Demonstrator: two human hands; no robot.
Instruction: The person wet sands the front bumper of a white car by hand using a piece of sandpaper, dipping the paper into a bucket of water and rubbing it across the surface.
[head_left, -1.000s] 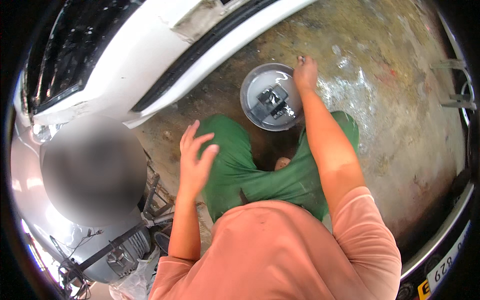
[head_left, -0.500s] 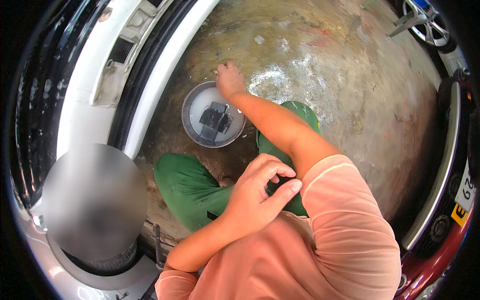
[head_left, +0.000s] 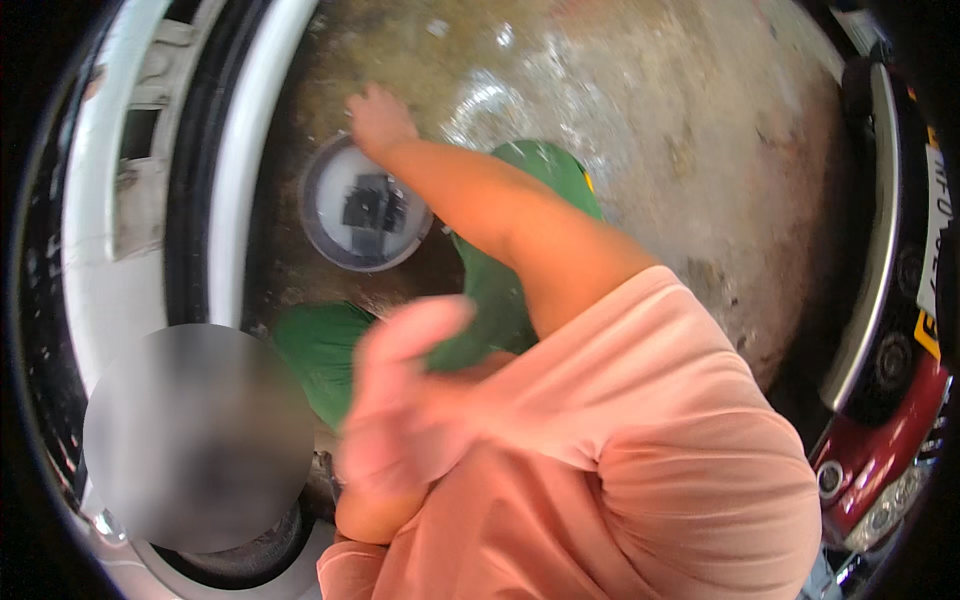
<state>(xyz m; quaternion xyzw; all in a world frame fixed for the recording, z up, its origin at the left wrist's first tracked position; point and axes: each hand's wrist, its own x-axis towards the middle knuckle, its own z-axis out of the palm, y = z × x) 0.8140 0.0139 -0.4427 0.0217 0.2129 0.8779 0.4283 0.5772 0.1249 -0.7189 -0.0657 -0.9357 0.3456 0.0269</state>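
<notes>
My right hand (head_left: 372, 118) reaches forward to the far rim of a round grey bowl (head_left: 322, 222) on the floor. Its fingers are curled there, and whether they grip the rim is unclear. A dark, blocky part (head_left: 368, 212) lies inside the bowl. My left hand (head_left: 405, 405) is raised close in front of my chest, blurred by motion, with its fingers apart and nothing in it. My knees in green trousers (head_left: 320, 350) are bent beneath me, just behind the bowl.
A white car's bumper with a black strip (head_left: 215, 170) curves along the left. The front of a red car (head_left: 880, 440) stands at the right. The concrete floor (head_left: 680, 130) is wet and stained. A tyre (head_left: 240, 560) shows at the lower left.
The view has swung, so the bowl and white bumper sit further left. My left hand has come up closer to my chest and the camera. My right hand stays at the bowl's rim.
</notes>
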